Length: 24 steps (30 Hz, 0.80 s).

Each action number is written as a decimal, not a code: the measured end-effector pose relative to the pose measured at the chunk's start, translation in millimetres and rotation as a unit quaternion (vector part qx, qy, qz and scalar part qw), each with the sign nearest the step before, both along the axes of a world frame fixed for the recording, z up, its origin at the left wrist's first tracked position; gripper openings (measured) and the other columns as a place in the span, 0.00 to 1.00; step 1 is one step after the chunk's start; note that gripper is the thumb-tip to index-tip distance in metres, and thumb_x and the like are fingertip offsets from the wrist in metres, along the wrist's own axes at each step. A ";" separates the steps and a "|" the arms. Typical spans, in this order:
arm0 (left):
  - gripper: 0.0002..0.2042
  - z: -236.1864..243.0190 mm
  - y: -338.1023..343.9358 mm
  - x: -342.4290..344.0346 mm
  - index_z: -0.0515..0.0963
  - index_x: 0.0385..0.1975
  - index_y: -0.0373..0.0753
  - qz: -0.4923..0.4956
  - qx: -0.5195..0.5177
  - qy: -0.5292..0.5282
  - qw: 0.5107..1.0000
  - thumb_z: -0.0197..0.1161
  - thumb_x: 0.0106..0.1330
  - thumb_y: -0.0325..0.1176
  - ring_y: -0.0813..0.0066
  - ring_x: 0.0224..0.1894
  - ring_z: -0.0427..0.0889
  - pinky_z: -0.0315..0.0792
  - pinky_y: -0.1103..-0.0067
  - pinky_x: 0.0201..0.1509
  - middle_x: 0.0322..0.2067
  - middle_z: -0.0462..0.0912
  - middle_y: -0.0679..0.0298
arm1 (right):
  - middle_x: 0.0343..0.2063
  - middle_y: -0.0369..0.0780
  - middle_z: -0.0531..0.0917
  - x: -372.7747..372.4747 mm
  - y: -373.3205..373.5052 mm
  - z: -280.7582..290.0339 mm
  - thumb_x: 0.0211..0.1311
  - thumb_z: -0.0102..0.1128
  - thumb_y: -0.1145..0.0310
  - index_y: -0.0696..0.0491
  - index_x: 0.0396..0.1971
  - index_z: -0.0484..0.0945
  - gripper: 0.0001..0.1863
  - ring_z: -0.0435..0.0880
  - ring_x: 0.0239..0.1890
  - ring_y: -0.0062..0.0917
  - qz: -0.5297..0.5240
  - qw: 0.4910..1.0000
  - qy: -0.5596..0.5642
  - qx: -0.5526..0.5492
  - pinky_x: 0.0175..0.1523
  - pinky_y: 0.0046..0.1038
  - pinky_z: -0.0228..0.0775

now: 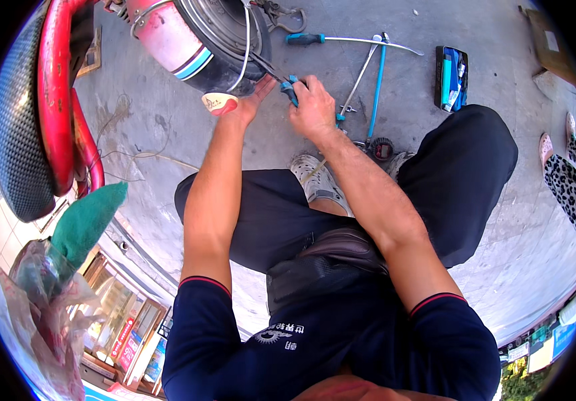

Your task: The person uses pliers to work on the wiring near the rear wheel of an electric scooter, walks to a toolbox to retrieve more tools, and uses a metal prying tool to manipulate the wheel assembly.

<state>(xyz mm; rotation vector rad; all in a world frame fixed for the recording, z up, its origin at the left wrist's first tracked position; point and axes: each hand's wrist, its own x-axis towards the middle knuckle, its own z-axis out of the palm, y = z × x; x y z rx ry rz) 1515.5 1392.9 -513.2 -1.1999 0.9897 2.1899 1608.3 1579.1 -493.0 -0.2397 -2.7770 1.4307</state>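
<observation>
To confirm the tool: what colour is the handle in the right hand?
The handle in the right hand is blue and black, seen best in the head view.

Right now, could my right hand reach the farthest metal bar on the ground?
Probably yes: nothing visibly blocks your right hand from the blue handle of that bar, though the hand holds a blue-gripped tool.

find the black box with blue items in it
In the head view, the box lies on the ground, right of the blue rod and just beyond the person's right knee.
</observation>
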 end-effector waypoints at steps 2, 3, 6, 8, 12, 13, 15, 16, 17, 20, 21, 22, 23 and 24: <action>0.26 2.5 3.3 -8.6 0.70 0.58 0.33 -0.015 0.015 -0.031 0.999 0.48 0.72 0.50 0.43 0.66 0.66 0.67 0.48 0.66 0.58 0.73 0.47 | 0.42 0.44 0.76 -4.9 7.0 -2.6 0.43 0.64 0.75 0.55 0.39 0.78 0.18 0.79 0.46 0.42 0.012 1.000 0.025 -0.012 0.48 0.42 0.75; 0.27 3.5 5.3 -9.9 0.70 0.58 0.34 -0.023 0.022 -0.047 0.998 0.48 0.71 0.52 0.42 0.67 0.66 0.67 0.48 0.66 0.59 0.72 0.46 | 0.42 0.44 0.76 -4.6 9.8 -2.7 0.43 0.64 0.75 0.55 0.39 0.78 0.18 0.79 0.46 0.42 0.017 0.999 0.036 -0.018 0.48 0.41 0.75; 0.27 -8.8 -24.2 -18.9 0.70 0.56 0.31 -0.045 0.240 0.003 0.970 0.46 0.72 0.50 0.43 0.59 0.71 0.66 0.45 0.66 0.53 0.72 0.45 | 0.43 0.45 0.76 -13.6 9.3 9.0 0.44 0.64 0.75 0.56 0.39 0.78 0.17 0.79 0.46 0.43 0.028 0.997 0.068 -0.026 0.48 0.43 0.75; 0.26 -8.9 -4.4 -23.6 0.71 0.54 0.33 -0.041 0.138 -0.062 0.988 0.46 0.72 0.51 0.43 0.58 0.72 0.69 0.47 0.63 0.51 0.73 0.45 | 0.44 0.46 0.77 -10.3 20.4 8.4 0.46 0.63 0.75 0.57 0.40 0.77 0.17 0.78 0.48 0.44 0.037 0.998 0.037 -0.019 0.51 0.43 0.74; 0.24 -1.8 12.2 -32.4 0.74 0.53 0.40 -0.062 0.088 0.000 0.994 0.47 0.71 0.54 0.48 0.49 0.78 0.76 0.57 0.49 0.46 0.79 0.52 | 0.45 0.48 0.77 -6.8 17.1 44.1 0.49 0.61 0.74 0.58 0.40 0.77 0.15 0.77 0.50 0.46 0.034 0.999 -0.026 -0.027 0.53 0.43 0.73; 0.24 4.1 20.0 -33.5 0.74 0.53 0.40 -0.055 0.067 0.019 0.996 0.47 0.71 0.54 0.49 0.47 0.79 0.77 0.60 0.46 0.45 0.79 0.53 | 0.45 0.48 0.77 -7.9 16.0 54.7 0.50 0.60 0.74 0.58 0.39 0.77 0.14 0.77 0.50 0.47 0.040 0.997 -0.063 -0.028 0.53 0.44 0.73; 0.25 14.9 30.6 -32.5 0.74 0.53 0.41 -0.050 0.009 -0.007 0.999 0.48 0.70 0.55 0.51 0.45 0.80 0.77 0.65 0.39 0.45 0.80 0.54 | 0.45 0.49 0.77 -12.0 16.1 72.8 0.51 0.59 0.74 0.58 0.39 0.78 0.13 0.78 0.49 0.48 0.055 0.989 -0.136 -0.029 0.52 0.44 0.73; 0.25 19.5 33.3 -31.7 0.74 0.53 0.41 -0.046 -0.019 -0.020 0.999 0.48 0.70 0.56 0.52 0.44 0.80 0.76 0.68 0.36 0.45 0.80 0.55 | 0.44 0.49 0.77 -14.6 17.5 77.7 0.51 0.59 0.74 0.58 0.38 0.78 0.13 0.78 0.49 0.48 0.061 0.987 -0.147 -0.026 0.52 0.45 0.73; 0.25 24.5 34.0 -31.0 0.74 0.53 0.41 -0.039 -0.017 -0.028 0.999 0.48 0.70 0.56 0.52 0.44 0.80 0.75 0.70 0.34 0.45 0.80 0.55 | 0.44 0.49 0.77 -16.8 17.6 81.7 0.51 0.59 0.74 0.58 0.38 0.78 0.12 0.78 0.49 0.49 0.069 0.985 -0.159 -0.024 0.52 0.45 0.73; 0.26 26.9 15.7 -34.4 0.75 0.50 0.39 -0.041 0.008 -0.042 0.998 0.46 0.69 0.56 0.56 0.41 0.80 0.74 0.73 0.29 0.42 0.80 0.53 | 0.44 0.49 0.76 -19.9 14.1 79.8 0.51 0.59 0.74 0.58 0.38 0.78 0.12 0.78 0.48 0.49 0.088 0.984 -0.152 -0.043 0.52 0.45 0.73; 0.26 30.3 19.7 -34.6 0.76 0.48 0.38 -0.044 0.012 -0.050 0.998 0.46 0.69 0.56 0.56 0.39 0.81 0.74 0.73 0.29 0.40 0.80 0.53 | 0.44 0.49 0.76 -19.7 16.9 68.3 0.51 0.59 0.74 0.58 0.39 0.77 0.13 0.78 0.48 0.49 0.088 0.984 -0.147 -0.050 0.52 0.45 0.73; 0.26 38.8 25.2 -34.6 0.76 0.47 0.38 -0.047 0.015 -0.058 0.997 0.46 0.69 0.56 0.57 0.37 0.81 0.74 0.73 0.29 0.38 0.80 0.53 | 0.44 0.49 0.76 -18.7 18.4 54.0 0.51 0.59 0.74 0.58 0.39 0.77 0.14 0.79 0.48 0.48 0.085 0.989 -0.116 -0.038 0.52 0.45 0.74; 0.26 45.8 29.0 -34.9 0.77 0.45 0.37 -0.050 0.016 -0.066 0.996 0.45 0.69 0.56 0.58 0.35 0.81 0.75 0.73 0.29 0.37 0.80 0.52 | 0.43 0.48 0.76 -18.9 18.9 39.3 0.50 0.60 0.74 0.58 0.40 0.77 0.14 0.79 0.48 0.47 0.084 0.993 -0.085 -0.026 0.51 0.44 0.74; 0.25 42.6 17.3 -34.1 0.77 0.40 0.35 -0.053 0.072 -0.039 0.995 0.46 0.69 0.54 0.61 0.30 0.80 0.76 0.74 0.28 0.32 0.80 0.52 | 0.43 0.47 0.76 -22.7 16.1 28.1 0.50 0.60 0.74 0.58 0.41 0.76 0.15 0.79 0.47 0.45 0.085 0.995 -0.048 -0.021 0.51 0.44 0.75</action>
